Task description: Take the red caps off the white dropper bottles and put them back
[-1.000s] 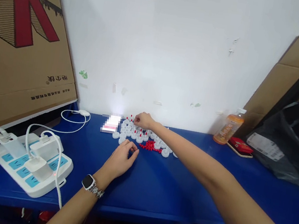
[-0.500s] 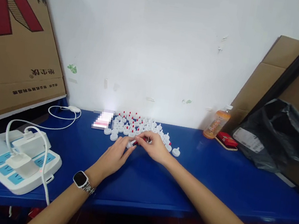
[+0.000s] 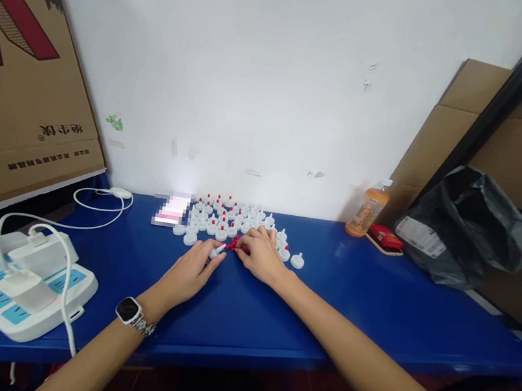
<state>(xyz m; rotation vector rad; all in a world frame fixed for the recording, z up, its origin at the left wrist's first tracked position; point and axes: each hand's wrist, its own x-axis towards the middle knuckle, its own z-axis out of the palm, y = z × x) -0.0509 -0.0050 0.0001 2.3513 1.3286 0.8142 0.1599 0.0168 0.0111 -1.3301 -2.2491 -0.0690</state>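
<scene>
My left hand [image 3: 188, 269] pinches a white nozzle cap [image 3: 217, 252] between thumb and fingers, its bare narrow spout pointing up and right. Just right of it, my right hand [image 3: 262, 254] reaches into a small pile of red tip caps [image 3: 233, 243], its thumb and fingers closed around one, mostly hidden by the fingers. Behind both hands stands a cluster of white nozzle caps [image 3: 212, 227], some with red tips and others with bare spouts. One bare white nozzle cap [image 3: 297, 261] sits alone to the right of my right hand.
A white power strip [image 3: 21, 323] with plugged-in chargers and cables lies at left on the blue table [image 3: 242, 323]. An orange drink bottle [image 3: 367, 210], a phone with a red box [image 3: 386, 236] and a dark plastic bag [image 3: 471, 233] are at right. Cardboard [image 3: 14, 106] leans at left.
My right hand has drawn slightly away from the white nozzle cap in my left hand, and red tip caps now show between the hands. The view has shifted a little to the right.
</scene>
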